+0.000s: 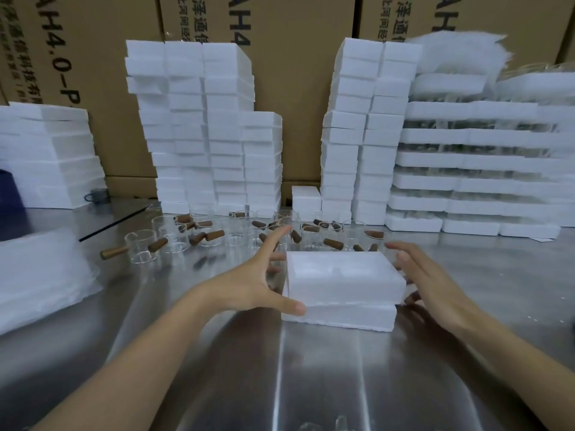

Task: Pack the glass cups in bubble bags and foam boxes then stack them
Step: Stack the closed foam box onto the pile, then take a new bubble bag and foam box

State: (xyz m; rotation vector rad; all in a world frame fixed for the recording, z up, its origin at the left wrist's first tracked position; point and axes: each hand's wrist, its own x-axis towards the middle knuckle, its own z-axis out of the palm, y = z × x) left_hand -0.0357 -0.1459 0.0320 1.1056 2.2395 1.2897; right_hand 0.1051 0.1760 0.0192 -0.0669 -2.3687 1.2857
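Lying at the far left of the shiny steel desk (311, 384) is a flat pile of clear bubble bags (37, 275). A low stack of white foam pieces (46, 154) sits behind it, with a small dark mug (98, 194) beside that stack. Further in, loose glass cups (143, 247) stand scattered across the back of the desk. Each is a short clear cylinder with a brown wooden handle sticking out sideways. Behind them rises a tall, slightly uneven tower of foam boxes (202, 126).

The left hand (249, 284) reaches to the left side of a foam box (342, 278) in the middle of the desk. Its fingers are spread and nearly straight. The thumb tip touches the near left corner where lid meets base, and the other fingers lie past the far left edge, curled round nothing. The box is white and rectangular, its lid sitting a little askew on the base.

The right hand (432, 284), blurred, is just beside the box's right end with its fingers stretched out and open. I cannot tell whether they touch the foam.

Behind stands a second foam tower (364, 135) with a single small foam block (306, 199) at its foot. To its right are layered foam trays (482, 169) with glass showing between the layers, and a white fluffy heap (460, 51) lies on top. Brown cardboard cartons (295, 88) with printed lettering close off the back.
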